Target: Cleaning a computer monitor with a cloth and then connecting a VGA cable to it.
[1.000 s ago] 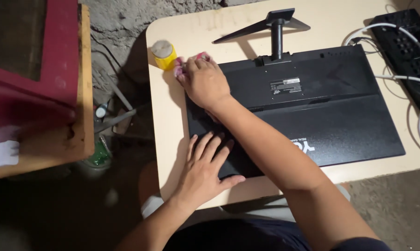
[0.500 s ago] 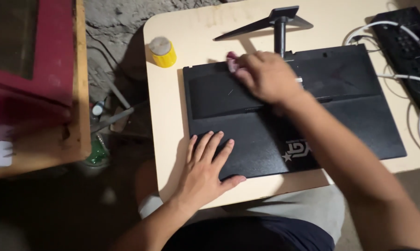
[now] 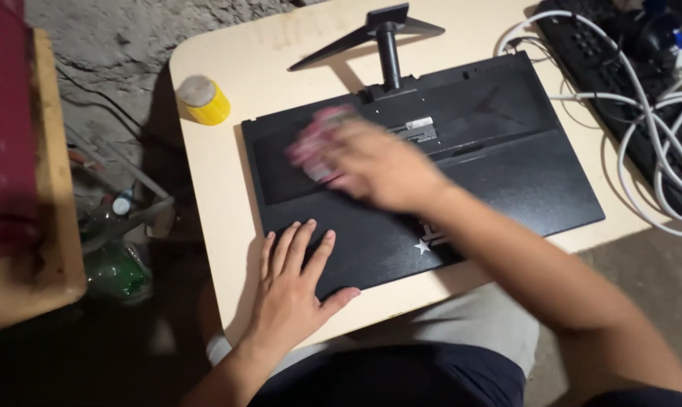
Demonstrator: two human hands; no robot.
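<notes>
I am wiping: my right hand [image 3: 378,169], fingers clamped on a pink cloth [image 3: 316,143], rubs the black plastic monitor back [image 3: 507,166]; left hand [image 3: 292,290], fingers spread, steadies it. Next, cover unwiped areas.

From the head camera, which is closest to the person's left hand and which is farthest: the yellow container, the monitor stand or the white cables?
1. The yellow container, at the table's far left corner, up from the left hand.
2. The monitor stand, at the far edge, up and to the right.
3. The white cables, far off on the right side, over the keyboard.
</notes>
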